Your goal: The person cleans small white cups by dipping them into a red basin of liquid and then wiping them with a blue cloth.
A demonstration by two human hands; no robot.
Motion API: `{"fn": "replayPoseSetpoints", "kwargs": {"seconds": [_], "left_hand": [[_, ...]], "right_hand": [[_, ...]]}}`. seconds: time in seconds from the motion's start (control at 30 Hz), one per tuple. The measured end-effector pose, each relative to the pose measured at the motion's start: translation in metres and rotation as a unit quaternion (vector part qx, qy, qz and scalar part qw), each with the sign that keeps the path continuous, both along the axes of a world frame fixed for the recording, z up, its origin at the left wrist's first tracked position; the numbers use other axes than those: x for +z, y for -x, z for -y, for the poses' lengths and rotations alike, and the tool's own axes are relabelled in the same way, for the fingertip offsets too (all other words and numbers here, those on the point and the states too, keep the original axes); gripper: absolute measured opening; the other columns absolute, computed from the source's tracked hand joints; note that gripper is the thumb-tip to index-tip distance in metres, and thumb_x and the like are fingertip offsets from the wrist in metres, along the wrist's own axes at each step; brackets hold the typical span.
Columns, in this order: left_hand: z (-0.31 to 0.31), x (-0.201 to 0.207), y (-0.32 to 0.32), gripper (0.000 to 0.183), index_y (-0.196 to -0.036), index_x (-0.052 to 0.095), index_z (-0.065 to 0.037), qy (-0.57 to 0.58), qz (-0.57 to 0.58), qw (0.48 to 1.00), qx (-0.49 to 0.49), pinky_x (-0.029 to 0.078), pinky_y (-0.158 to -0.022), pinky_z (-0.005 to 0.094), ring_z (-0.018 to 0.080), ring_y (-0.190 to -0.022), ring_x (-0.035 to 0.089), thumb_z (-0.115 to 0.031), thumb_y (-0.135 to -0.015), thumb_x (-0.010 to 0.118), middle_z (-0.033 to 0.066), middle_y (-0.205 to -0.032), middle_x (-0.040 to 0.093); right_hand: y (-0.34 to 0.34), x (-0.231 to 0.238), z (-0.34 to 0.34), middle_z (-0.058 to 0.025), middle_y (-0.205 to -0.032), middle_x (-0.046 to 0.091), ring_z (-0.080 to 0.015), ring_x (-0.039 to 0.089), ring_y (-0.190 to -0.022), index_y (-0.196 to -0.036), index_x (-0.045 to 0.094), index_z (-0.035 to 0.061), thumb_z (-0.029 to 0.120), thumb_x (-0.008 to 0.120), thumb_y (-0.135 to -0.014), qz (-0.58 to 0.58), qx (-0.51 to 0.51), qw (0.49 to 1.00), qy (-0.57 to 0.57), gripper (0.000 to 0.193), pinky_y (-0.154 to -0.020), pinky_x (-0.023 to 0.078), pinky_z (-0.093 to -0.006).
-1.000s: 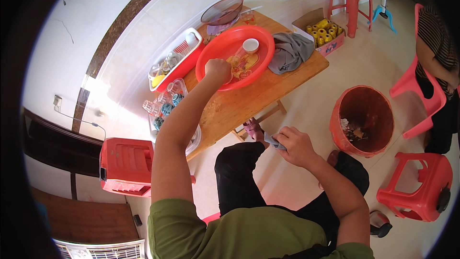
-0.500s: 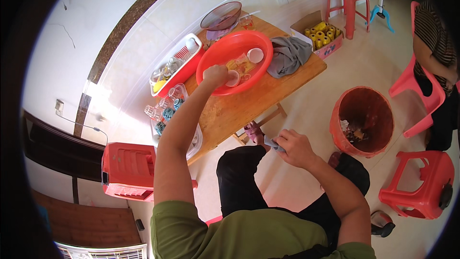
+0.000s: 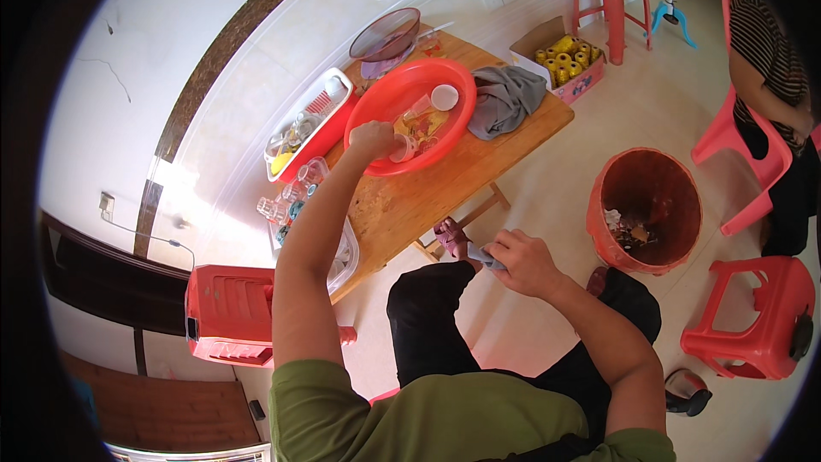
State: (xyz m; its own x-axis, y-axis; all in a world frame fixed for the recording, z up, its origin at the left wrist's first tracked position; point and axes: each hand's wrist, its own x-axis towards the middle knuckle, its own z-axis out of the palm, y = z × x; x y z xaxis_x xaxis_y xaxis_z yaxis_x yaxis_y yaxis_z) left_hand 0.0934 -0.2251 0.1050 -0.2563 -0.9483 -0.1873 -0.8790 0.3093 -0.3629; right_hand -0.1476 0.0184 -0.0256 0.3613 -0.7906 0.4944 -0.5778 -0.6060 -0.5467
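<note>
Over the near left part of a red plastic basin (image 3: 382,96), my left hand (image 3: 371,139) has its fingers closed at a small pale cup (image 3: 403,148). Water covers the basin's bottom, and a white cup (image 3: 444,97) and a clear glass (image 3: 417,108) lie in it. My right hand (image 3: 520,262) is above my lap, pinching a small grey cloth (image 3: 485,257). A bigger grey cloth (image 3: 506,101) lies crumpled on the wooden table (image 3: 398,221), just right of the basin.
A red-and-white rack (image 3: 312,128) with glassware and a tray of glasses (image 3: 342,258) stand left of the basin. A red waste bin (image 3: 602,231) and a red stool (image 3: 757,325) are to my right. A person in stripes (image 3: 774,60) sits at the far right.
My left hand has shifted slightly left and down in the basin, and the pale cup at its fingers has moved with it. My right hand keeps its hold on the cloth.
</note>
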Motion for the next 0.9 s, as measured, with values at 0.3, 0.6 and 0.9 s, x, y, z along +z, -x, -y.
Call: {"fn": "replayPoseSetpoints", "kwargs": {"seconds": [0.3,0.6,0.9], "left_hand": [[0.001,-0.026,0.006,0.021,-0.088,0.068,-0.006,0.024,-0.098,0.973,-0.208,0.052,-0.071,0.0425,0.0325,-0.083,0.065,-0.021,-0.078,0.058,0.0177,-0.084,0.066],[0.017,-0.036,-0.014,0.023,-0.092,0.067,-0.004,0.033,-0.213,0.975,-0.044,0.049,-0.078,0.0446,0.0388,-0.083,0.063,-0.017,-0.078,0.054,0.0243,-0.088,0.064],[0.013,-0.04,0.002,0.025,-0.103,0.066,-0.008,0.043,-0.149,0.984,-0.084,0.051,-0.077,0.0449,0.0363,-0.087,0.064,-0.014,-0.08,0.056,0.0219,-0.089,0.065]], "right_hand": [[-0.002,-0.008,0.001,-0.0026,-0.085,0.054,-0.0239,0.057,-0.077,-0.09,0.063,0.0121,0.016,0.07,-0.068,-0.015,0.0,1.0,-0.009,0.023,-0.059,0.048,-0.0358],[-0.002,-0.009,0.001,-0.0054,-0.083,0.052,-0.0244,0.058,-0.08,-0.083,0.059,0.009,0.017,0.072,-0.067,-0.011,0.002,1.0,-0.007,0.023,-0.062,0.049,-0.0372],[-0.001,-0.009,0.001,-0.0064,-0.083,0.053,-0.0247,0.058,-0.081,-0.081,0.058,0.0078,0.017,0.071,-0.068,-0.018,-0.001,1.0,-0.008,0.021,-0.065,0.05,-0.0367]]}}
